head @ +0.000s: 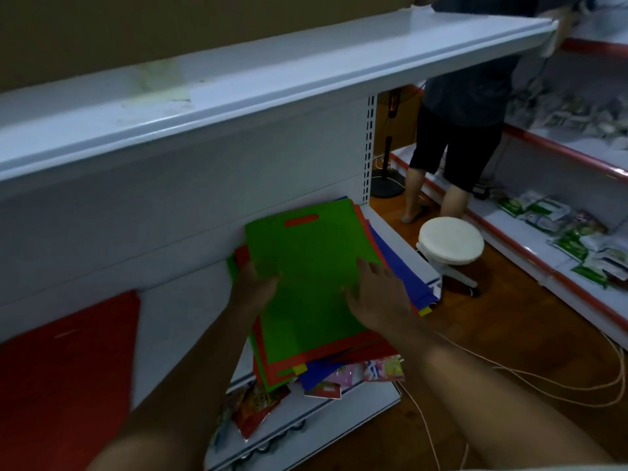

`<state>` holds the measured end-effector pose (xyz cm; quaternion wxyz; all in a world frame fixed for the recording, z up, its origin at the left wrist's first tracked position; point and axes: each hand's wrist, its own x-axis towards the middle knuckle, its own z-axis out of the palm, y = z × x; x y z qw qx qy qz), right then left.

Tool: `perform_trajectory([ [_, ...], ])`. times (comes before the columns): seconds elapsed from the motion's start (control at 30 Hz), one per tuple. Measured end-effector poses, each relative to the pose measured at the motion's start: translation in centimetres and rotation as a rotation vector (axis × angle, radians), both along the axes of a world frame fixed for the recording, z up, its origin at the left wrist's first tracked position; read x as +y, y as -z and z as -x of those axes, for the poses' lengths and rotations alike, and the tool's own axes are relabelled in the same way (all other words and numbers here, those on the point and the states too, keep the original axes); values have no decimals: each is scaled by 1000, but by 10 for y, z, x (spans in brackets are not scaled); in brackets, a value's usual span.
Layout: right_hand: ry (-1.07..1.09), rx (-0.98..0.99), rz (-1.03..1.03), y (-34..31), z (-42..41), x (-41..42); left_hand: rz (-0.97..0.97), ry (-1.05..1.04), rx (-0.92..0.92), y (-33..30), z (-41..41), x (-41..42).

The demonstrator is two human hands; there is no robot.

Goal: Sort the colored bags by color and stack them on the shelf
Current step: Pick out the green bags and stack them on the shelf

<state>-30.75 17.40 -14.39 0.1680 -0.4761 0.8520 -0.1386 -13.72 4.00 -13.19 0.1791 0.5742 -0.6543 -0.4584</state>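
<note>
I am reaching both arms down to the low white shelf (401, 239), where the coloured bags are lying in a loose, fanned pile. A green bag (306, 277) is sitting on top, its cut-out handle showing red from the bag beneath. My left hand (255, 283) is gripping the green bag's left edge — thumb lying on top, the other fingers seemingly curled under it, though blur is making that hard to confirm. My right hand (377, 294) is resting flat on the bag's right side, fingers spread and relaxed, holding nothing. Under the green one, red bags (285, 367) are peeking out along the bottom and right edges, and blue bags (397, 263) are fanning out to the right and at the lower front. A separate red bag (68, 368) is lying well apart at lower left. Printed snack packets (258, 409) are spilling from under the pile's near end. Beyond the shelf a white round stool (450, 241) is standing on the wooden floor, with another person's legs (441, 171) behind it.
</note>
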Motion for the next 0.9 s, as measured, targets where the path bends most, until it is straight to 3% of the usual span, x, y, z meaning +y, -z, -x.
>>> perform_trajectory([
  [0.23, 1, 38, -82, 9, 7, 0, -11, -61, -2, 7, -10, -8],
  [0.4, -74, 29, -8, 15, -6, 0, 25, -95, 18, 10, -17, -13],
  [0.57, -81, 29, 89, 16, -10, 3, -9, -191, 160, 7, -25, -12],
  [0.9, 2, -16, 134, 14, 1, 5, -42, -113, 270, -3, -20, -11],
])
